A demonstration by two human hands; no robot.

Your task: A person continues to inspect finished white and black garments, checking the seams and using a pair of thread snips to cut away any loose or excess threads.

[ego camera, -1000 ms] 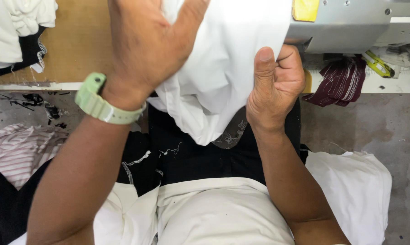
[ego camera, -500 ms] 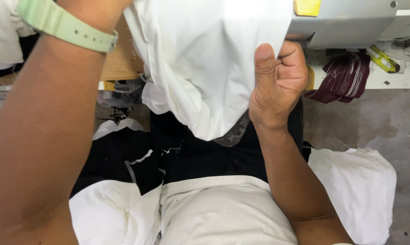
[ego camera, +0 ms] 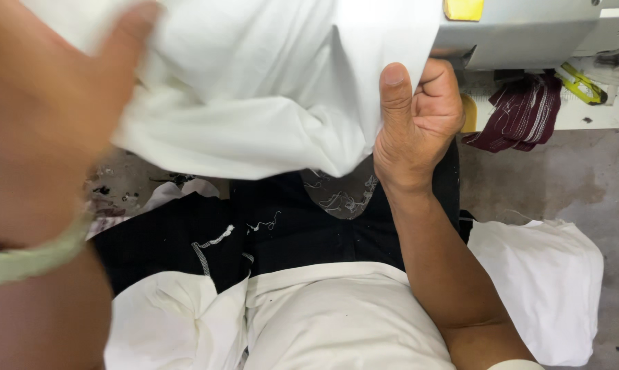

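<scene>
Head view: I see my right hand (ego camera: pixel 419 123) pinching the edge of the white cloth (ego camera: pixel 255 96), thumb pressed upright against it, beside the grey sewing machine (ego camera: pixel 522 34). My left hand (ego camera: pixel 49 123), blurred, lies flat on the cloth; I cannot tell its grip.

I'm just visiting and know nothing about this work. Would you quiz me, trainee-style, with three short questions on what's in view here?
1. True or false: the right hand grips the edge of the white cloth.
2. What colour is the band on the left wrist?
3. Where does the dark red fabric hang? A) on the person's lap B) off the table edge right of the right hand C) over the left hand

Key: 1 true; 2 pale green; 3 B
</scene>
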